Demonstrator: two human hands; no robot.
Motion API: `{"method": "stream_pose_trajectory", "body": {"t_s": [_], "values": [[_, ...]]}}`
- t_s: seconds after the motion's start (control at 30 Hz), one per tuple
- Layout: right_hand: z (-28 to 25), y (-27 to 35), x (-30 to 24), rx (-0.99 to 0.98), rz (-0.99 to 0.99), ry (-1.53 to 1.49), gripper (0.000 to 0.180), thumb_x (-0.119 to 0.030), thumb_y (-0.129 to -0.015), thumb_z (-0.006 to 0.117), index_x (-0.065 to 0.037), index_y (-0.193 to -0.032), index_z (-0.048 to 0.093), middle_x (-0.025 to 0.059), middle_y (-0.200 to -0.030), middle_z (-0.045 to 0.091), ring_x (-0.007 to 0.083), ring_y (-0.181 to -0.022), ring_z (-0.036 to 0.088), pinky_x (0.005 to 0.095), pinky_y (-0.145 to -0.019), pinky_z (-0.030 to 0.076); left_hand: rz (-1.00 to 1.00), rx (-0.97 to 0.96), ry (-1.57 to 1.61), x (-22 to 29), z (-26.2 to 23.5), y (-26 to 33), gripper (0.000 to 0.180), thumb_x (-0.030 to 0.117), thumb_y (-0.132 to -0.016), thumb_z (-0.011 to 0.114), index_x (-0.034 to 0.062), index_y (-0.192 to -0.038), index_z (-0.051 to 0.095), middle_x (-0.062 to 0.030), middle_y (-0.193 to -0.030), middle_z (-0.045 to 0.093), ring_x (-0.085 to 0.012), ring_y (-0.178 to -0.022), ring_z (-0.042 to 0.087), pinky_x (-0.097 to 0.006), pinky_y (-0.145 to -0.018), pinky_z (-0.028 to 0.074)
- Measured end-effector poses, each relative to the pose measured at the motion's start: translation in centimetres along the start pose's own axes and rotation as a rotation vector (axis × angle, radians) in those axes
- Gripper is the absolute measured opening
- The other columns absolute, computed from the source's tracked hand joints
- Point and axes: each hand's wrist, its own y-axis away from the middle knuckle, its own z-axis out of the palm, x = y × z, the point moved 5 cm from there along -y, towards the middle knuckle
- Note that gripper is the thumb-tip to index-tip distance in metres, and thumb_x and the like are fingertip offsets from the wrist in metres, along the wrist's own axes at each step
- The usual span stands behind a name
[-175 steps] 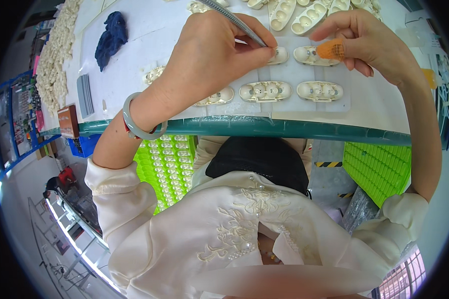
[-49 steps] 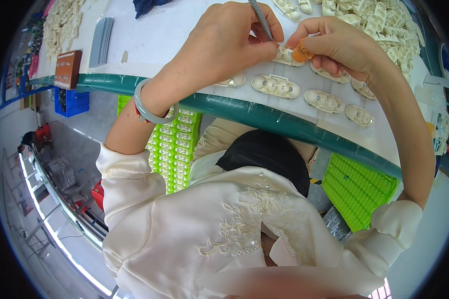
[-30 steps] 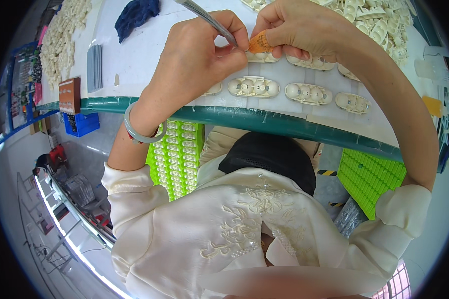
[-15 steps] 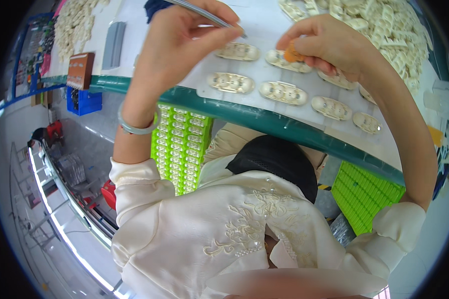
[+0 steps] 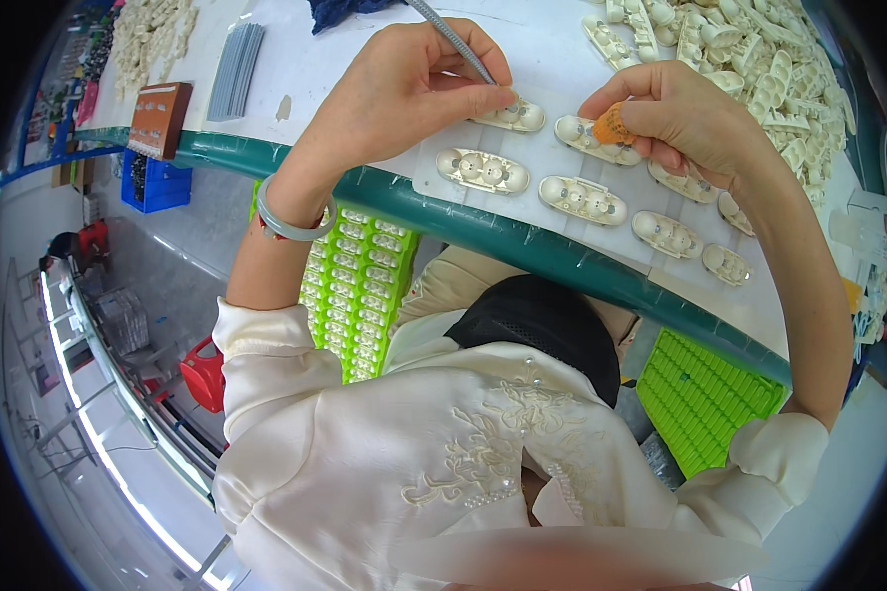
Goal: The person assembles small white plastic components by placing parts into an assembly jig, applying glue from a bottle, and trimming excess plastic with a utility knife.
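Note:
My left hand [image 5: 404,94] pinches a thin grey rod-like tool [image 5: 451,37]. Its lower end comes down beside a white oval plastic part [image 5: 519,116], partly hidden by the fingers. My right hand [image 5: 675,113] is bent over another white oval part [image 5: 572,133], fingers closed at its upper edge. An orange dimpled cover [image 5: 613,124] shows at those fingertips, seemingly on the thumb. Nearer me lie more such parts with round cups and small metallic spots: one oval part [image 5: 483,170], a second oval part [image 5: 582,200] and several smaller ones to the right.
A heap of white plastic parts [image 5: 774,79] covers the back right. Left are a bundle of grey strips [image 5: 237,74] and a brown block [image 5: 160,120]. The table has a green rounded edge [image 5: 463,231]. Below stand a filled green tray [image 5: 360,286] and another green tray [image 5: 705,399].
The view has shifted slightly, so table and parts sit differently in the picture. My left hand has come lower and rightward, its tool tip now at the oval part. My right hand keeps to its part.

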Motion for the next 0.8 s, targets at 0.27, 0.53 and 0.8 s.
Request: {"method": "stream_pose_trajectory", "body": {"t_s": [0.27,0.53,0.8], "values": [[0.0,0.5,-0.2,0.012,-0.019,0.034,0.022,-0.006,-0.080,0.056,0.003,-0.098,0.065,0.0030,-0.059,0.055,0.0036,-0.040,0.041,0.0192,-0.035,0.030,0.086,0.001,-0.292,1.7,0.9,-0.3,0.008,0.002,-0.078,0.065,0.0004,-0.083,0.059,-0.0038,-0.078,0.063,-0.0101,-0.076,0.063,-0.022,-0.076,0.051],[-0.5,1.0,-1.9,0.038,-0.220,0.112,0.025,-0.010,-0.078,0.058,0.003,-0.098,0.065,0.0048,-0.061,0.057,0.0072,-0.045,0.046,0.0226,-0.039,0.036,0.107,-0.006,-0.407,1.9,1.2,-0.5,0.008,-0.003,-0.073,0.063,-0.0008,-0.079,0.058,-0.0030,-0.075,0.062,-0.0088,-0.073,0.061,-0.023,-0.074,0.053],[3.2,-1.6,-3.1,-0.069,-0.253,0.054,0.016,-0.010,-0.077,0.058,0.004,-0.081,0.065,0.0059,-0.061,0.057,0.0092,-0.048,0.049,0.0240,-0.041,0.038,0.209,0.067,-0.299,1.3,0.9,-0.6,0.008,0.001,-0.071,0.065,0.0018,-0.078,0.062,-0.0083,-0.070,0.064,-0.0177,-0.068,0.066,-0.025,-0.068,0.054]]}}
